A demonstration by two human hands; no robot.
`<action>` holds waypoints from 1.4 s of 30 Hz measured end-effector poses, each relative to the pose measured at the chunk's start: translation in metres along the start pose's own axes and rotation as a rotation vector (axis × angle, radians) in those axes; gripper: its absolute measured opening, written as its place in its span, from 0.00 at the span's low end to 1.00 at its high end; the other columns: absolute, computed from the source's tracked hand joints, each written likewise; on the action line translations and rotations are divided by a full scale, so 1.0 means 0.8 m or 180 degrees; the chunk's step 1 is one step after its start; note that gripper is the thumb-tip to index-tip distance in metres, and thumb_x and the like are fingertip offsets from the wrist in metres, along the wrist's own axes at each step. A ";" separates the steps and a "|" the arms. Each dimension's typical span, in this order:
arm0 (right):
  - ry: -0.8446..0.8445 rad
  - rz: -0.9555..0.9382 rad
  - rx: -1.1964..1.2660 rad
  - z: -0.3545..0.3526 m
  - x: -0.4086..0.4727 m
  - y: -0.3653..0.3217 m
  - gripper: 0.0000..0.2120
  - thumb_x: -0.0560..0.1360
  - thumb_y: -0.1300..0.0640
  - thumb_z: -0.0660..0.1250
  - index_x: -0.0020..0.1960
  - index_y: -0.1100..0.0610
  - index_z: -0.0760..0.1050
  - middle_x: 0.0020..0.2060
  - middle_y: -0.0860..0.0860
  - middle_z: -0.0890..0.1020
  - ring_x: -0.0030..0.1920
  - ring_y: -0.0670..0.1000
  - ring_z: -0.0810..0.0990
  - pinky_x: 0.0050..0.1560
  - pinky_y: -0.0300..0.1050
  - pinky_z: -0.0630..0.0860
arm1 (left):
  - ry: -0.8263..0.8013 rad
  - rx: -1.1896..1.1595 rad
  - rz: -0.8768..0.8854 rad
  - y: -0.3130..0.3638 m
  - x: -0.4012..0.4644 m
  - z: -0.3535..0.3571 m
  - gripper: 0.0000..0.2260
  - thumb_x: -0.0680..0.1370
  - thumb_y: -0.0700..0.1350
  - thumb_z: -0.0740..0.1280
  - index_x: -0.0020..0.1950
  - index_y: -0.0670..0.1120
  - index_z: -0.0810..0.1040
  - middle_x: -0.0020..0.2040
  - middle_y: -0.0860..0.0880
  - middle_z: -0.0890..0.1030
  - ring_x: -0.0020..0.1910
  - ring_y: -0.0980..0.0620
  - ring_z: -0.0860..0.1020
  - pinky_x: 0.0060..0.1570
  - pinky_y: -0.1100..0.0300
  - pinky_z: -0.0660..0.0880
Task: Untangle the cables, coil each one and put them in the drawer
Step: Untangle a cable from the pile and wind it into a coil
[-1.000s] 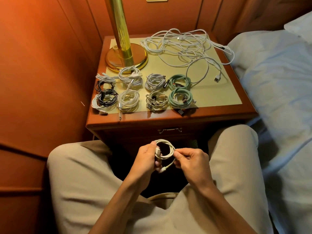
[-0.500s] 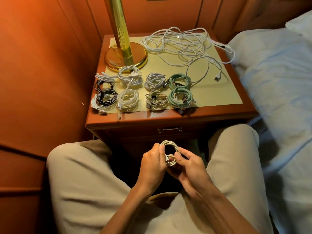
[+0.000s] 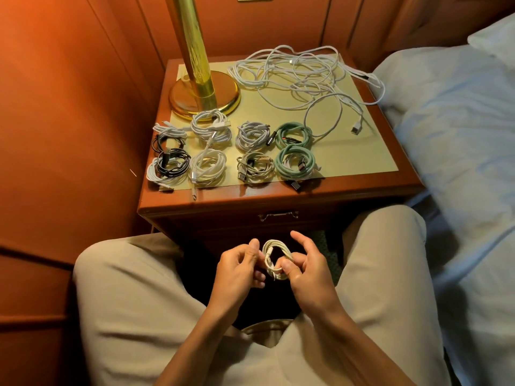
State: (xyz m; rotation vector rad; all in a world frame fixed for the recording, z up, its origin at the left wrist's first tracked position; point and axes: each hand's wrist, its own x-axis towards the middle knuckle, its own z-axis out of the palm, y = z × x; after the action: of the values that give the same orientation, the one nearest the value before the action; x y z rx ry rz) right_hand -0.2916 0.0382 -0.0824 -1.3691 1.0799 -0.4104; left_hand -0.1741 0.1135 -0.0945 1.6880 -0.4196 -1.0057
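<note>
We find both hands, left hand [image 3: 239,270] and right hand [image 3: 305,270], pinching a small white coil [image 3: 274,260] near the closed drawer [image 3: 278,216]. Roughly nine coils [image 3: 234,151] await on the counter [image 3: 362,160]; a tangle [image 3: 301,76] remains far right.

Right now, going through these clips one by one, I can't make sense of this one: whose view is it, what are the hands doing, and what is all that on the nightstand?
The camera sits on a person's head and looks down at their lap and hands. No robot here. Both the left hand and the right hand hold a small white coiled cable between the knees. On the nightstand lie finished coils in rows near the front edge, white, black and green, a loose tangle of white cables at the back, and a brass lamp base. The drawer, by its handle, is closed.
</note>
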 end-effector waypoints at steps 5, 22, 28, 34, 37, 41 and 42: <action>0.0062 0.0018 -0.0219 0.002 0.001 0.005 0.22 0.79 0.63 0.66 0.70 0.49 0.69 0.43 0.48 0.86 0.47 0.44 0.84 0.53 0.42 0.80 | -0.0155 0.1226 0.0194 0.005 -0.001 0.000 0.16 0.80 0.54 0.66 0.38 0.47 0.83 0.34 0.48 0.82 0.32 0.54 0.78 0.34 0.58 0.73; 0.0695 -0.0424 0.0974 0.012 -0.001 0.008 0.10 0.80 0.63 0.65 0.55 0.51 0.79 0.40 0.50 0.87 0.43 0.48 0.86 0.43 0.38 0.80 | -0.0115 -0.1942 -0.2220 0.006 -0.002 0.021 0.09 0.81 0.44 0.64 0.47 0.38 0.78 0.35 0.44 0.80 0.23 0.57 0.66 0.18 0.67 0.60; 0.0379 -0.0041 0.1053 0.013 0.008 0.011 0.08 0.80 0.60 0.65 0.57 0.54 0.79 0.41 0.53 0.87 0.44 0.53 0.86 0.47 0.44 0.82 | -0.0700 -0.1718 -0.1723 0.010 0.007 0.006 0.08 0.82 0.37 0.58 0.49 0.39 0.76 0.32 0.49 0.71 0.26 0.58 0.61 0.21 0.68 0.57; 0.0754 0.0176 0.1160 0.008 0.011 0.013 0.08 0.79 0.58 0.67 0.44 0.58 0.82 0.35 0.55 0.85 0.38 0.53 0.84 0.42 0.46 0.82 | -0.0972 -0.0725 -0.1307 0.001 0.000 0.008 0.10 0.84 0.38 0.56 0.49 0.41 0.76 0.32 0.50 0.70 0.27 0.58 0.62 0.25 0.66 0.58; 0.0833 0.0227 0.1358 0.008 0.009 0.012 0.06 0.78 0.59 0.68 0.45 0.56 0.84 0.35 0.54 0.85 0.39 0.52 0.84 0.43 0.45 0.82 | -0.1047 -0.0307 -0.1316 -0.001 -0.003 0.011 0.13 0.82 0.36 0.56 0.41 0.43 0.76 0.30 0.50 0.70 0.26 0.58 0.63 0.26 0.65 0.58; 0.1161 0.0024 0.1105 0.007 0.015 0.018 0.06 0.76 0.59 0.71 0.51 0.56 0.85 0.36 0.50 0.86 0.39 0.47 0.84 0.42 0.40 0.79 | -0.1268 -0.0971 -0.1961 -0.003 -0.009 0.019 0.09 0.81 0.37 0.58 0.45 0.43 0.76 0.31 0.51 0.69 0.25 0.59 0.62 0.23 0.67 0.57; 0.1213 -0.0023 0.1063 0.007 0.016 0.019 0.07 0.75 0.60 0.72 0.52 0.57 0.85 0.36 0.50 0.86 0.39 0.45 0.83 0.41 0.38 0.78 | -0.1291 -0.1313 -0.2174 -0.004 -0.010 0.020 0.07 0.81 0.39 0.59 0.45 0.43 0.75 0.31 0.51 0.68 0.25 0.59 0.61 0.21 0.68 0.56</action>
State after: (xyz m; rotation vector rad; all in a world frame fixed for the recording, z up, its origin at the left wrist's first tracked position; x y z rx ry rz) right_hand -0.2859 0.0345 -0.1021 -1.0192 1.2487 -0.8426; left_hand -0.1919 0.1101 -0.0953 1.2546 0.1341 -1.8094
